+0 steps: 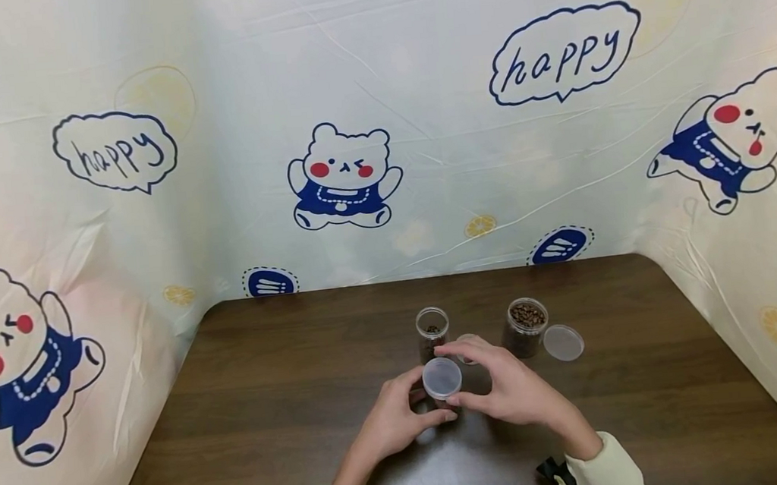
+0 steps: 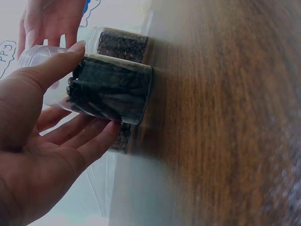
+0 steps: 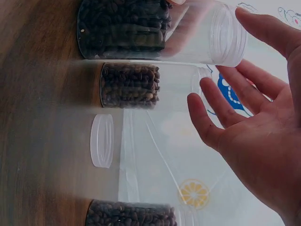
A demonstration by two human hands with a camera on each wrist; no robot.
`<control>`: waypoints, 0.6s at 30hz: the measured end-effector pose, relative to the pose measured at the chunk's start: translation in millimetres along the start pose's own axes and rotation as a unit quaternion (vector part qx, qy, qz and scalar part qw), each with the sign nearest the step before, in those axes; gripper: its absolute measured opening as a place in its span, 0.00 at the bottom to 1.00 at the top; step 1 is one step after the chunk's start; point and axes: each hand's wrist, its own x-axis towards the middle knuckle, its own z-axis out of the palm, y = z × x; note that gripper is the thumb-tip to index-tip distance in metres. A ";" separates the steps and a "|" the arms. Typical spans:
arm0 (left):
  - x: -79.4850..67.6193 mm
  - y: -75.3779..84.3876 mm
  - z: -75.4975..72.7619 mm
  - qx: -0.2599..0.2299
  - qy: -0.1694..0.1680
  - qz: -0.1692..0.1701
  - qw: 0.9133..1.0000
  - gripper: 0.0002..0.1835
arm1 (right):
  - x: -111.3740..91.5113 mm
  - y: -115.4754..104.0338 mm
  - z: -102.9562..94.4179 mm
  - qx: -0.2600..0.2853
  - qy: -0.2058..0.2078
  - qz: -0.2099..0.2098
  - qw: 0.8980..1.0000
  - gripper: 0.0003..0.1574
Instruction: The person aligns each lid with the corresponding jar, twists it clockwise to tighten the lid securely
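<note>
A clear jar [image 2: 110,89] partly filled with dark coffee beans stands on the table near the person, its translucent lid [image 1: 442,377] on top. My left hand [image 1: 395,417] grips its side, thumb on one face and fingers round the other. At the top, my right hand [image 1: 512,386] holds the lid's edge between thumb and fingers, as the right wrist view also shows. Just behind stands a lidless jar [image 1: 432,324] with fewer beans. To the right is another lidless jar [image 1: 525,327], fuller of beans.
One loose lid [image 1: 564,343] lies right of the fuller jar. A second lid [image 3: 102,141] lies between the two rear jars, partly covered by my right hand in the head view. A small black object [image 1: 556,474] is beside my right sleeve. Printed cloth hangs round the table [image 1: 270,389].
</note>
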 end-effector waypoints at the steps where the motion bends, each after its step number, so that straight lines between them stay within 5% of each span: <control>1: 0.0 0.0 -0.1 0.000 -0.001 0.000 1.000 0.29 | 0.1 0.1 -0.2 0.002 -0.002 -0.002 1.000 0.43; 13: 0.3 -1.6 -0.1 -0.001 -0.004 0.000 1.000 0.29 | 1.1 2.4 7.1 -0.008 0.022 -0.004 1.000 0.40; 18: -0.6 -1.2 -0.7 0.007 -0.008 -0.005 1.000 0.30 | 2.8 0.9 17.6 -0.011 0.039 0.027 0.999 0.38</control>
